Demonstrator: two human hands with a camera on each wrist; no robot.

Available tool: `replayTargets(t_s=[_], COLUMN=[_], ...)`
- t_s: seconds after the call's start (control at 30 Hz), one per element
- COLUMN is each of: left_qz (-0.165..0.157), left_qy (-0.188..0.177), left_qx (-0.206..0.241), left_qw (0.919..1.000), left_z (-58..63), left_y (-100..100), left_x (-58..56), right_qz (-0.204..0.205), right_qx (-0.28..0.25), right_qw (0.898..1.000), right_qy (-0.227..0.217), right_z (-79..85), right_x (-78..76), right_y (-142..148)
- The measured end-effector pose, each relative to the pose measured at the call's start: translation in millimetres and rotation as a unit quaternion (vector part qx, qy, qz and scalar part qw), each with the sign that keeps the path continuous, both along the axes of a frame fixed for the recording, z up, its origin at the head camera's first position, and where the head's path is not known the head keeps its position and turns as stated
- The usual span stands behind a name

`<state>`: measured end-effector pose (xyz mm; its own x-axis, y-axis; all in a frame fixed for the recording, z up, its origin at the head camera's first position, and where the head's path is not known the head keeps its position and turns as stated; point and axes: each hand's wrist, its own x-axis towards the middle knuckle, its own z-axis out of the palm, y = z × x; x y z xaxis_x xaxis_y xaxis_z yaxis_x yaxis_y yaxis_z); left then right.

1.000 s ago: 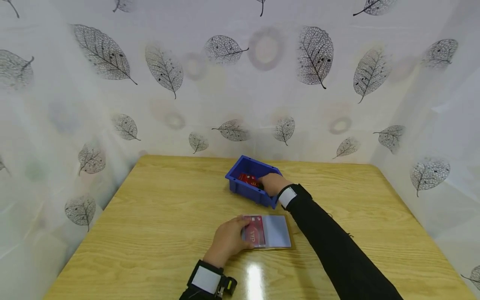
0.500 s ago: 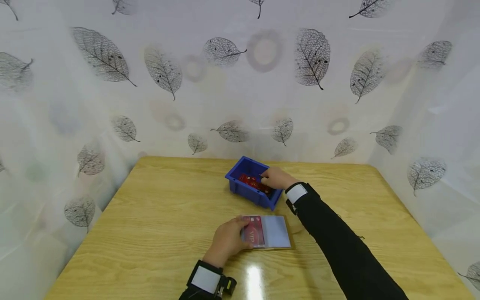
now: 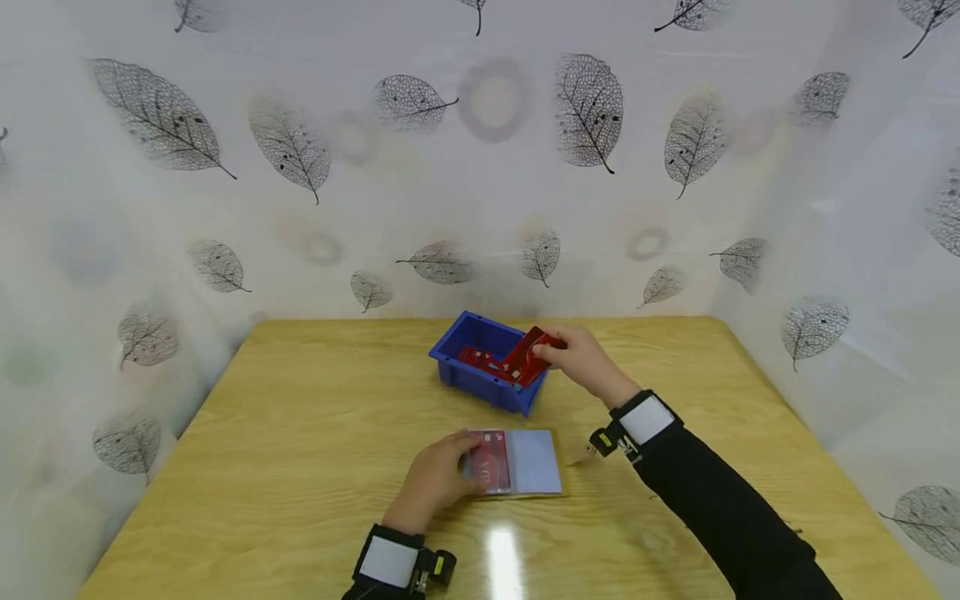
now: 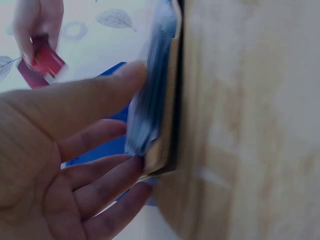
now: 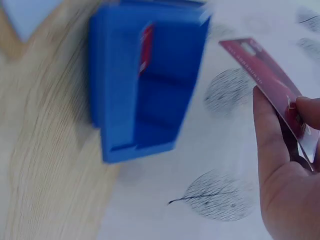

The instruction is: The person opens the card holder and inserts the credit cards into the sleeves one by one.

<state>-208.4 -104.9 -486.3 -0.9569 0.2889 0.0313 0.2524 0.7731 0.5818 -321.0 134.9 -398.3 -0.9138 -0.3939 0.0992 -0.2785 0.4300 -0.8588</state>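
Note:
In the head view, my right hand (image 3: 581,358) pinches a red card (image 3: 531,354) above the right end of a blue plastic bin (image 3: 480,390). Seen from the right wrist, thumb and fingers grip the card (image 5: 272,82) by one end, tilted. More red cards (image 3: 480,360) lie inside the bin. My left hand (image 3: 433,479) holds the left side of an open card holder (image 3: 534,462) on the table. A red VIP card (image 3: 491,467) shows in its left clear sleeve; the right sleeve looks pale. The left wrist view shows a brown cover (image 4: 170,100) behind a stack of clear sleeves.
The bin stands near the table's back edge, just behind the card holder. The wooden table (image 3: 322,400) stretches to both sides. A white curtain with leaf prints (image 3: 588,112) hangs behind it.
My right hand has come up out of the bin and to the right, now with a red card. The left hand stays on the card holder. The head view has turned slightly right.

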Motion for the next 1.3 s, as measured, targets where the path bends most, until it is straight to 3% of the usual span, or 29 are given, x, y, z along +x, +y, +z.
replayTargets(t_s=[0.1, 0.17, 0.23, 0.33, 0.4, 0.47, 0.63, 0.8, 0.97, 1.17, 1.3], left_qz=[0.013, 0.029, 0.044, 0.048, 0.047, 0.046, 0.054, 0.061, 0.094, 0.139, 0.153], left_qy=[0.002, 0.009, 0.019, 0.026, 0.025, 0.025, 0.029, 0.02, -0.028, -0.069, -0.082], left_qx=[0.046, 0.109, 0.191, 0.317, 0.364, 0.382, 0.366, 0.342, 0.338, 0.299, 0.28], left_qw=[0.9988, 0.9936, 0.9803, 0.9469, 0.9299, 0.9225, 0.9285, 0.9373, 0.9362, 0.9414, 0.9443], left_z=[8.1, 17.4, 27.4, 44.5, 54.0, 61.2, 67.1, 61.2, 40.7, 13.0, 0.8], left_y=[-1, 2, 7, 14, 17, 20, 24, 23, 20, 23, 27], left_x=[0.5, 1.5, 3.2, 9.8, 14.8, 19.2, 23.5, 21.0, 13.0, 1.7, -2.4], right_qz=[0.033, 0.054, 0.071, 0.084, 0.086, 0.088, 0.098, 0.101, 0.097, 0.1, 0.102], right_qx=[-0.051, -0.061, -0.056, -0.037, -0.028, -0.027, -0.024, 0.024, 0.131, 0.251, 0.292], right_qw=[0.998, 0.996, 0.996, 0.996, 0.996, 0.996, 0.995, 0.994, 0.985, 0.963, 0.95], right_qy=[-0.018, -0.021, -0.019, -0.003, 0.007, 0.011, 0.02, 0.042, 0.049, -0.016, -0.038], right_z=[6.5, 10.1, 11.5, 12.3, 11.7, 11.1, 9.7, 1.1, -21.6, -49.6, -57.2], right_x=[24.3, 40.0, 53.4, 69.3, 76.4, 81.7, 87.8, 84.0, 75.4, 70.2, 71.8], right_y=[-3, -5, -7, -10, -13, -14, -15, -6, 11, 15, 12])
